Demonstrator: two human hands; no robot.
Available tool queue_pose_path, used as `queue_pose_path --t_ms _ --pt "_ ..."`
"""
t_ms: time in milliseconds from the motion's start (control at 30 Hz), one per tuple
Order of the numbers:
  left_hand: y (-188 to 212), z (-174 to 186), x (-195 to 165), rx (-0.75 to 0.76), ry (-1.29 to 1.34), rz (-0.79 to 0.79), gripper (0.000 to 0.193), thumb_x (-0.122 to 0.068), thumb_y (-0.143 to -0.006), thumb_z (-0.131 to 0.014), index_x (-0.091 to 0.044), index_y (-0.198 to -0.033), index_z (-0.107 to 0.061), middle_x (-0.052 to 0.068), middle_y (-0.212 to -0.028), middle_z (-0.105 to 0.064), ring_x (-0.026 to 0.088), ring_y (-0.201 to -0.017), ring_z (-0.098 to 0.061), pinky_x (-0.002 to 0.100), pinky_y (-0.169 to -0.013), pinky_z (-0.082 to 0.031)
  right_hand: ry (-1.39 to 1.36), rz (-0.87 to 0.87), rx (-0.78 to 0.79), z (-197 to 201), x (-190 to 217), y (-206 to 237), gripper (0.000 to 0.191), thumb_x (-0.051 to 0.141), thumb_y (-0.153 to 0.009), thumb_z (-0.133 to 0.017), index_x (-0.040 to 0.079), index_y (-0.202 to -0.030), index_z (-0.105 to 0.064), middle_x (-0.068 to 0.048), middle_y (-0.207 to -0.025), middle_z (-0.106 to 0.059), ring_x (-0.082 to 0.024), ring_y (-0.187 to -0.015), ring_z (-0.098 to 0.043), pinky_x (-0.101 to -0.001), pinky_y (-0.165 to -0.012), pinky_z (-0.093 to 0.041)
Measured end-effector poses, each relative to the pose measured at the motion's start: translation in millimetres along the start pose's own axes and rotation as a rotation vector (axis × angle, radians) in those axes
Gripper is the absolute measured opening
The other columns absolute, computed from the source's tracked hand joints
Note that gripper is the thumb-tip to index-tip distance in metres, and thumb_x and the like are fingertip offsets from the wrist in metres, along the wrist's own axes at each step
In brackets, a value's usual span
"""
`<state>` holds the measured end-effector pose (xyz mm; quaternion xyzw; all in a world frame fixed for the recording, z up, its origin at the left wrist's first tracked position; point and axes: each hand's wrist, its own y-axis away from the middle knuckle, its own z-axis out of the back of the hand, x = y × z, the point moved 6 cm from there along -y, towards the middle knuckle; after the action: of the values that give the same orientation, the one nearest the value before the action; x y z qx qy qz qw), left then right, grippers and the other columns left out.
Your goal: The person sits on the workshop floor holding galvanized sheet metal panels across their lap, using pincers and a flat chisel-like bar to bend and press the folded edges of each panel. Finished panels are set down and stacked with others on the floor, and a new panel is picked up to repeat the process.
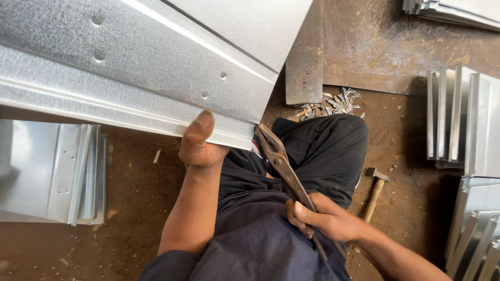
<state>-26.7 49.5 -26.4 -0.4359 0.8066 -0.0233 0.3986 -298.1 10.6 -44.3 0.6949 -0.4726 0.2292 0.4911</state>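
The person sits on the dirt floor point(140, 208) with a large galvanised sheet-metal piece point(135, 67) lying across the knees and filling the view from nine round to twelve o'clock. The left hand point(199, 145) clamps its folded lower edge, thumb pressed flat on top, the other fingers curled underneath out of sight. The right hand point(325, 217), at about five o'clock, has its fingers wrapped tight around the handles of rusty tin snips point(284, 169), whose blades point to eleven o'clock and meet the sheet's lower right corner; I cannot tell whether they are biting yet.

To cut well here, I judge the holding thumb should stay just beside the cut line so the edge does not flex, the blades should sit square to the fold, and the strokes should be short, never fully closing, to avoid burrs.

A wooden-handled hammer point(374, 193) lies at three o'clock, metal offcuts point(333, 103) at one o'clock, and folded sheet pieces point(458, 122) stand at the right.
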Motion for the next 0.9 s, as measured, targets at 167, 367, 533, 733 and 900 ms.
queue_pose_path --t_ms 167,367,533,733,900 --pt "-9 4 -3 -0.044 0.063 0.079 0.049 -0.021 -0.093 -0.068 0.006 -0.132 -0.056 0.021 -0.118 -0.065 0.029 -0.109 -0.067 0.04 -0.092 -0.058 0.142 -0.115 0.112 19 13 25 0.055 0.051 -0.098 -0.052 0.001 -0.113 -0.07 -0.005 -0.095 -0.068 -0.014 -0.087 -0.063 -0.0295 -0.086 -0.047" --pt "10 1 12 -0.147 0.157 0.207 0.06 -0.022 -0.087 -0.07 0.007 -0.136 -0.052 0.019 -0.12 -0.062 0.029 -0.113 -0.064 0.039 -0.096 -0.055 0.104 -0.168 0.256 14 4 33 0.056 0.051 -0.1 -0.053 -0.001 -0.107 -0.072 -0.002 -0.083 -0.065 -0.012 -0.079 -0.061 -0.0297 -0.076 -0.046" --pt "15 9 10 -0.153 0.138 0.249 0.063 -0.019 -0.085 -0.069 0.004 -0.14 -0.052 0.018 -0.127 -0.059 0.028 -0.12 -0.059 0.039 -0.105 -0.051 0.074 -0.146 0.279 9 4 29 0.055 0.051 -0.101 -0.053 0.0 -0.103 -0.071 0.0 -0.079 -0.064 -0.012 -0.075 -0.06 -0.0287 -0.077 -0.046" --pt "29 15 17 -0.076 0.139 0.275 0.061 -0.015 -0.086 -0.071 0.001 -0.141 -0.051 0.015 -0.133 -0.058 0.026 -0.125 -0.057 0.038 -0.112 -0.048 0.121 -0.206 0.263 15 -3 29 0.052 0.051 -0.101 -0.051 0.002 -0.092 -0.068 0.0 -0.066 -0.06 -0.01 -0.068 -0.056 -0.0266 -0.068 -0.042" --pt "41 24 18 0.046 0.037 0.228 0.061 -0.008 -0.088 -0.074 -0.004 -0.145 -0.052 0.009 -0.138 -0.058 0.022 -0.127 -0.055 0.038 -0.117 -0.047 0.025 -0.3 0.259 20 -12 33 0.05 0.051 -0.101 -0.052 0.007 -0.078 -0.058 0.004 -0.068 -0.052 -0.009 -0.06 -0.053 -0.0279 -0.059 -0.048"
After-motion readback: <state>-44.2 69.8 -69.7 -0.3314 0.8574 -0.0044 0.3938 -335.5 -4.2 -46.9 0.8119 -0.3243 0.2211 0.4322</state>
